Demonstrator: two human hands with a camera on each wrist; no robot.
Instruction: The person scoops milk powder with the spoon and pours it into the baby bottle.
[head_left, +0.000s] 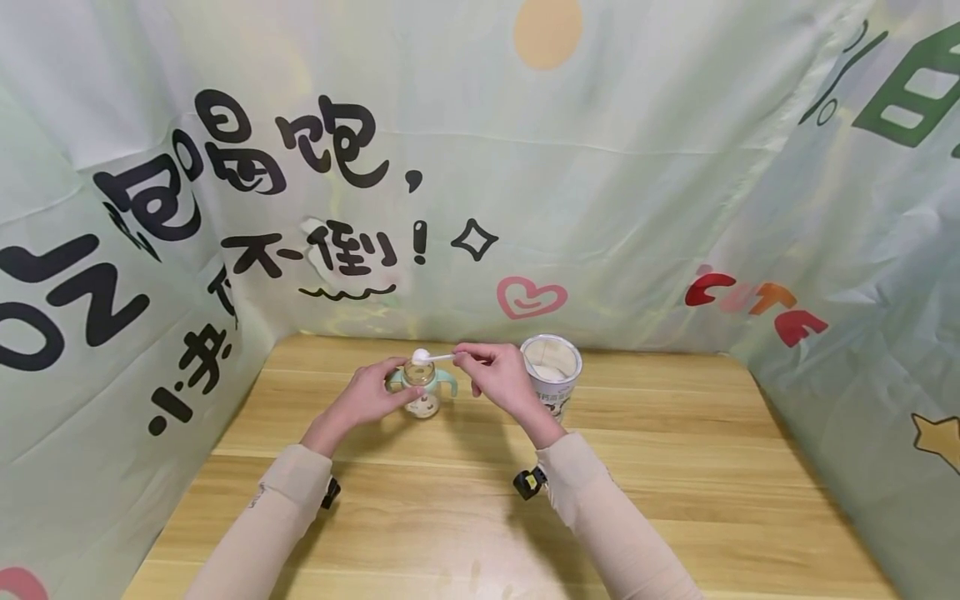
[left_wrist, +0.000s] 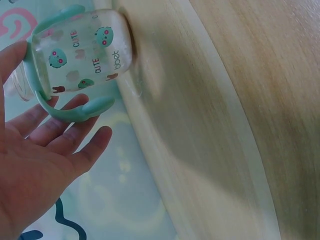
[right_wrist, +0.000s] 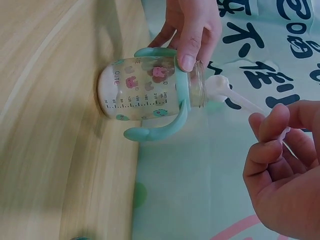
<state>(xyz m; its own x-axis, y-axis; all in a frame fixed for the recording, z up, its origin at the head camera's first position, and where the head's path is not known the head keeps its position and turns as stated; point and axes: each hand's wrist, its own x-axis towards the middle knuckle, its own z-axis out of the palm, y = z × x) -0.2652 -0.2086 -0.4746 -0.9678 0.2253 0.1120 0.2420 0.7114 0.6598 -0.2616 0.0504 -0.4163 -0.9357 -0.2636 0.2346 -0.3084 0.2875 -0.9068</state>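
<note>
A clear baby bottle with a mint-green collar and two handles stands uncapped on the table. My left hand steadies it, thumb at the collar and fingers around one handle. Printed animals and a measuring scale show on the bottle in the right wrist view, with pale contents at its bottom. My right hand pinches the thin handle of a white scoop. Heaped white powder fills the scoop's bowl, which is right at the bottle's open mouth. Just right of that hand is an open can of white powder.
The wooden table reaches back to a printed cloth backdrop, which also rises along both sides. Small dark cameras are strapped at both wrists, below the beige sleeves.
</note>
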